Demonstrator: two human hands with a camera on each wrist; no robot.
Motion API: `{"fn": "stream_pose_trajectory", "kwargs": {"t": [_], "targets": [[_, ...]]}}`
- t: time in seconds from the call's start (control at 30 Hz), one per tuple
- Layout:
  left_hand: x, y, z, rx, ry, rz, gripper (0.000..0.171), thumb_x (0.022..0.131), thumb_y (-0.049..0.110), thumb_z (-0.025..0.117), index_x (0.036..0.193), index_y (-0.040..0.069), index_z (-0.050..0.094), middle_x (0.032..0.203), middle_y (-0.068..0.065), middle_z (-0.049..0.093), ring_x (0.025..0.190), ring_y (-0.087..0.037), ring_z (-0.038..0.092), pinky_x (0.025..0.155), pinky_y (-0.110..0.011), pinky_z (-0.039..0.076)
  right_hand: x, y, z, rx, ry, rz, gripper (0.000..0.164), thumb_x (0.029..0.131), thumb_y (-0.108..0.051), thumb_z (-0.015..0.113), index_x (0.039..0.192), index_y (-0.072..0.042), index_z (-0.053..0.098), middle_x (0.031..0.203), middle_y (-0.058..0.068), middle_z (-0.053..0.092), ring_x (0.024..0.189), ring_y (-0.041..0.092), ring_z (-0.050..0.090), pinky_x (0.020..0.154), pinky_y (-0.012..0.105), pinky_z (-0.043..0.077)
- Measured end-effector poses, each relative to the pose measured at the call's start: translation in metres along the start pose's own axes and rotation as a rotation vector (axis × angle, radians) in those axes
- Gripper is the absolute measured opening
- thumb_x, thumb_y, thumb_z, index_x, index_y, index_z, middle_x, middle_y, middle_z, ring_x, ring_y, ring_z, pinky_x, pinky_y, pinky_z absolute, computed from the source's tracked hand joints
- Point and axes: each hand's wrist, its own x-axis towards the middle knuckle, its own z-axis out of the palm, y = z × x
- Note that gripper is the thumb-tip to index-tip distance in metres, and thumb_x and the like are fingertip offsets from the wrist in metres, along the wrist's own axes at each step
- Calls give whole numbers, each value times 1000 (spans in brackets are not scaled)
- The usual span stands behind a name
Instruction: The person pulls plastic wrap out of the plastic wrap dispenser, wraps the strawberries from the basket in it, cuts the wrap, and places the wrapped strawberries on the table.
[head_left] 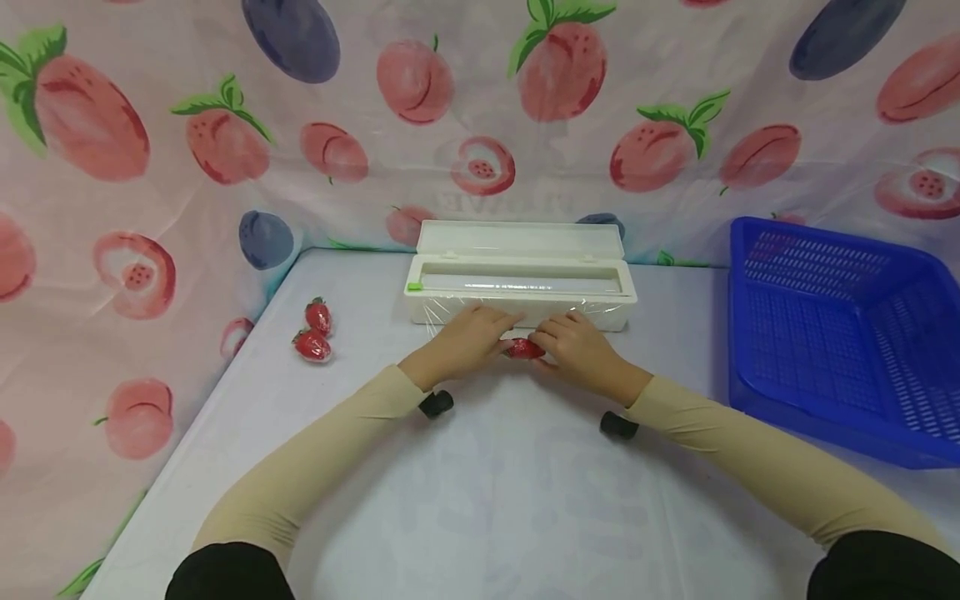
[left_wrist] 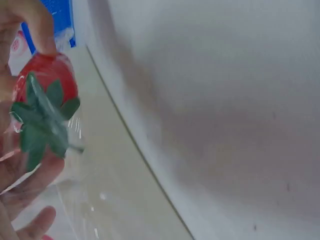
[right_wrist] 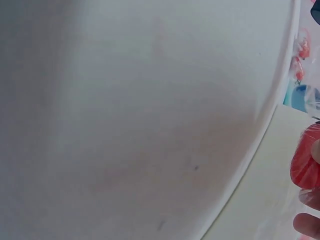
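Observation:
A red strawberry [head_left: 524, 348] with green leaves is held between both hands, just in front of a white cling film dispenser [head_left: 525, 263]. My left hand [head_left: 465, 342] grips its leafy end, and my right hand [head_left: 579, 352] pinches the other end. Clear film [head_left: 438, 312] runs down the dispenser's front to the fingers. In the left wrist view, the strawberry's leaves [left_wrist: 45, 117] face the camera, with shiny film around them. The right wrist view catches only part of the red fruit [right_wrist: 304, 162], with fingertips on it.
The dispenser's lid [head_left: 517, 239] stands raised, showing the film roll [head_left: 517, 284] inside. Two film-wrapped strawberries [head_left: 312, 345] lie on the white table [head_left: 487, 500] at the left. A blue plastic basket [head_left: 795, 358] stands at the right. Fruit-printed cloth [head_left: 315, 200] hangs behind.

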Motion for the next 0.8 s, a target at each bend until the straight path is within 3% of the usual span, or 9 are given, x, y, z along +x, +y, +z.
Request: {"fn": "stream_pose_trajectory", "kwargs": {"t": [0.2,0.33,0.47,0.53,0.6,0.7,0.8], "targets": [[-5,-9,-6,55,75,-9,34,91,28,60,121,11,61,116,-4,66,112,-21,59,102,-39,40,4,1,-2,4,-44,30,28,72,-25,78,92,-6,71,87,6,70,85,21,64,77,37,50],[-9,-14,-7,105,186,-15,24,90,18,62,114,13,64,108,-4,68,105,-21,61,98,-37,43,5,1,-5,3,-54,38,28,73,-26,77,90,-5,71,87,6,70,86,22,64,78,39,50],[-14,-12,-5,147,313,66,21,87,15,66,107,12,65,100,-3,67,99,-21,62,94,-35,45,4,2,-4,3,-47,33,27,73,-26,76,88,-4,70,85,7,69,85,23,64,76,39,49],[-15,-9,-3,166,339,115,23,85,21,68,105,11,65,98,-3,67,98,-20,62,93,-35,46,4,2,-3,4,-47,38,26,74,-26,76,88,-4,70,85,7,69,84,23,64,76,39,49],[-16,-7,-2,180,340,133,27,82,25,71,105,12,65,97,-2,68,97,-20,62,93,-36,46,4,3,-3,4,-44,44,25,74,-26,75,87,-5,70,85,6,69,83,22,63,75,39,48],[-15,-7,-2,188,300,106,30,81,27,72,106,13,64,98,-1,70,97,-19,64,93,-36,46,5,3,-2,5,-36,47,24,74,-25,75,87,-5,70,85,6,69,83,22,63,75,39,48],[-14,-10,-5,100,230,79,28,82,23,72,107,14,64,95,1,71,93,-17,65,93,-36,46,5,3,-2,6,-33,43,23,73,-24,75,87,-6,70,85,6,69,84,22,64,75,39,49]]}}
